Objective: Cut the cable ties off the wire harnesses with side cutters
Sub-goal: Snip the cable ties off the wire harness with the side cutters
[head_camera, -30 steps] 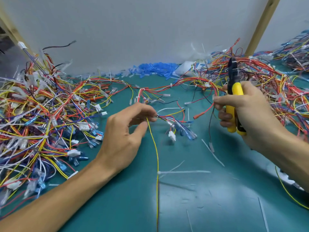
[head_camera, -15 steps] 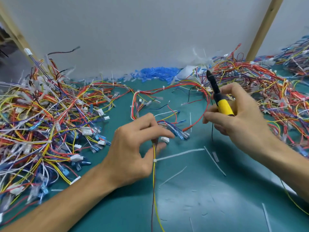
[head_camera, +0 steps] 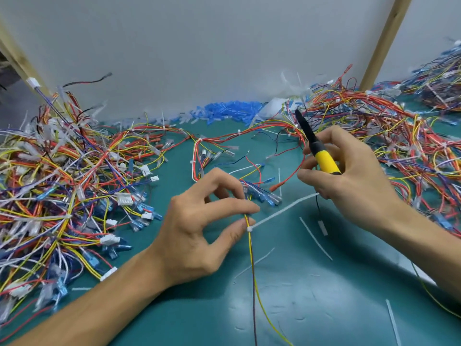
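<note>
**Thin wire pair pinched at the tie, cutters held clear**

Head view. The left hand (head_camera: 199, 233) pinches a thin yellow-and-brown wire pair (head_camera: 251, 248) between thumb and forefinger, just above the head of a white cable tie (head_camera: 284, 209). Its other fingers are loosely curled and hold nothing. The tie's long tail slants up and to the right over the green mat (head_camera: 311, 308), ending close under the right hand (head_camera: 356, 188).

That hand's fingers are wrapped round the yellow handles of the side cutters (head_camera: 325, 163). The black nose points up and away, well apart from the tie, and seems closed.

Tied harnesses lie heaped at the left (head_camera: 62, 183) and at the right (head_camera: 379, 126). Cut tie offcuts (head_camera: 315, 238) are scattered on the mat.

The wires look light and limp, so they will probably sag unless held taut near the tie. The tie itself looks stiff and springy, and it sits tight on the soft insulation. The safest bite is likely on the strap beside the head, with the tips kept off the wires.
</note>
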Motion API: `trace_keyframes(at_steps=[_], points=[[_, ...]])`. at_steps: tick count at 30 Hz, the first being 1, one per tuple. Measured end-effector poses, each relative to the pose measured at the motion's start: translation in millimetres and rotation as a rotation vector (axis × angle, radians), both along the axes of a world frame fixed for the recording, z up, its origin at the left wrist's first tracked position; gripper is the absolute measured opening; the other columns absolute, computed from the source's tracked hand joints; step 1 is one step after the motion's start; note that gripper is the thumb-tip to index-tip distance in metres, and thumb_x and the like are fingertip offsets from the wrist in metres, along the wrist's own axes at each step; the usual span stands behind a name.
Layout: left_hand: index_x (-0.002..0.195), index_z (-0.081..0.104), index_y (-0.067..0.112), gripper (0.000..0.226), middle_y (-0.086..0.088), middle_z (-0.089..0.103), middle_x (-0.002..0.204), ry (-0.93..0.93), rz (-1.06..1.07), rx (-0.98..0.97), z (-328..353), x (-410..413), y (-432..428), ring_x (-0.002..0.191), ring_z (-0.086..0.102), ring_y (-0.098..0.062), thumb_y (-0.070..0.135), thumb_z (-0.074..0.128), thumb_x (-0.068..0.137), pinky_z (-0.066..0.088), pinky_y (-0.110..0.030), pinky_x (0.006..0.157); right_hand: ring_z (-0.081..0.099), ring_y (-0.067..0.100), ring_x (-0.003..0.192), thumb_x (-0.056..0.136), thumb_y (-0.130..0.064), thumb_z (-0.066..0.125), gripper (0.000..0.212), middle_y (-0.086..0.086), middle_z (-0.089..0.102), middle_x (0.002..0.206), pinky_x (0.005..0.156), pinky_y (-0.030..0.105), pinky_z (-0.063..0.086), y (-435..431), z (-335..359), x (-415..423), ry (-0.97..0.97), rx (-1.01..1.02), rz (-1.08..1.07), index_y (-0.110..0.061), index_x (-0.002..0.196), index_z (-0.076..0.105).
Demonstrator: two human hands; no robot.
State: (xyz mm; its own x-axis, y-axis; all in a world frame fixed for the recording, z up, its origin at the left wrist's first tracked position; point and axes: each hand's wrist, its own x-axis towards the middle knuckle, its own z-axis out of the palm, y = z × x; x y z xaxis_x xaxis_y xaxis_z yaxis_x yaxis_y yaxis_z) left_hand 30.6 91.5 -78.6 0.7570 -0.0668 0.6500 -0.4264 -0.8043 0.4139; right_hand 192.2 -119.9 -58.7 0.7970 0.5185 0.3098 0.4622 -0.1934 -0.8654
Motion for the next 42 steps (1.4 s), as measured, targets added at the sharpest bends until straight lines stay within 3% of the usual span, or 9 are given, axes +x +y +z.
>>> trace_keyframes(at_steps=[7,12,17,19,23,27,33,37,42], points=[[0.075,0.071,0.020,0.022,0.012,0.065,0.081,-0.076,0.132,0.033,1,3,-2,0.085,0.055,-0.020,0.028,0.067,0.095,0.035,-0.041,0.084,0.060,0.018,0.069,0.074,-0.026,0.076,0.027,-0.005,0.074,0.087,0.067,0.049,0.054,1,-2,-3,-0.047,-0.024,0.006,-0.024,0.096,0.061],[0.073,0.074,0.022,0.024,0.001,0.068,0.065,0.083,0.173,-0.498,-2,7,9,0.069,0.064,-0.018,0.027,0.068,0.096,0.048,-0.036,0.077,0.060,0.025,0.069,0.074,-0.026,0.076,0.027,-0.002,0.072,0.086,0.066,0.059,0.055,0,0,-2,-0.064,-0.019,0.006,-0.023,0.095,0.060],[0.095,0.085,0.023,0.014,0.002,0.057,0.067,0.261,0.137,-0.627,0,14,12,0.068,0.046,-0.010,0.021,0.071,0.093,0.035,-0.025,0.069,0.060,0.023,0.071,0.074,-0.029,0.077,0.028,-0.003,0.072,0.086,0.067,0.055,0.055,-1,-3,0,-0.053,-0.018,0.003,-0.023,0.096,0.061],[0.099,0.084,0.022,0.022,0.001,0.044,0.073,0.312,0.078,-0.631,1,11,11,0.072,0.041,-0.010,0.021,0.063,0.092,0.031,-0.021,0.069,0.060,0.028,0.074,0.074,-0.031,0.076,0.028,-0.002,0.070,0.087,0.069,0.058,0.055,-1,-4,1,-0.059,-0.031,-0.010,-0.022,0.096,0.062],[0.087,0.076,0.022,0.032,-0.017,0.057,0.090,0.326,0.043,-0.523,6,12,9,0.090,0.050,-0.013,0.014,0.046,0.095,0.032,-0.033,0.086,0.058,0.036,0.079,0.072,-0.033,0.077,0.029,-0.003,0.065,0.085,0.071,0.061,0.054,-1,-3,1,-0.083,-0.032,-0.037,-0.023,0.095,0.063],[0.076,0.065,0.019,0.031,-0.015,0.049,0.085,0.267,0.059,-0.477,4,9,3,0.087,0.047,-0.025,0.021,0.049,0.102,0.034,-0.030,0.080,0.054,0.038,0.076,0.073,-0.031,0.077,0.026,0.003,0.060,0.081,0.070,0.059,0.052,-4,5,-1,-0.194,-0.068,-0.001,-0.018,0.091,0.063],[0.077,0.067,0.019,0.027,-0.006,0.054,0.076,0.104,0.146,-0.415,2,10,1,0.072,0.049,-0.025,0.014,0.057,0.101,0.037,-0.030,0.071,0.053,0.018,0.069,0.080,-0.025,0.078,0.012,-0.004,0.058,0.074,0.061,0.032,0.042,-8,12,-4,-0.505,-0.264,0.189,-0.022,0.087,0.068],[0.078,0.074,0.014,0.023,-0.006,0.054,0.071,0.055,0.139,-0.383,0,6,-1,0.066,0.047,-0.020,0.009,0.064,0.098,0.037,-0.027,0.067,0.062,0.014,0.078,0.083,-0.026,0.086,0.017,-0.012,0.066,0.084,0.062,0.034,0.049,-6,4,-6,-0.486,-0.342,0.282,-0.028,0.097,0.076],[0.080,0.077,0.007,0.020,0.001,0.051,0.068,0.045,0.138,-0.365,0,5,-2,0.064,0.044,-0.013,0.006,0.066,0.097,0.036,-0.023,0.065,0.064,0.009,0.082,0.084,-0.029,0.081,0.020,-0.019,0.068,0.088,0.065,0.018,0.045,-5,3,-7,-0.510,-0.333,0.319,-0.030,0.104,0.078]])
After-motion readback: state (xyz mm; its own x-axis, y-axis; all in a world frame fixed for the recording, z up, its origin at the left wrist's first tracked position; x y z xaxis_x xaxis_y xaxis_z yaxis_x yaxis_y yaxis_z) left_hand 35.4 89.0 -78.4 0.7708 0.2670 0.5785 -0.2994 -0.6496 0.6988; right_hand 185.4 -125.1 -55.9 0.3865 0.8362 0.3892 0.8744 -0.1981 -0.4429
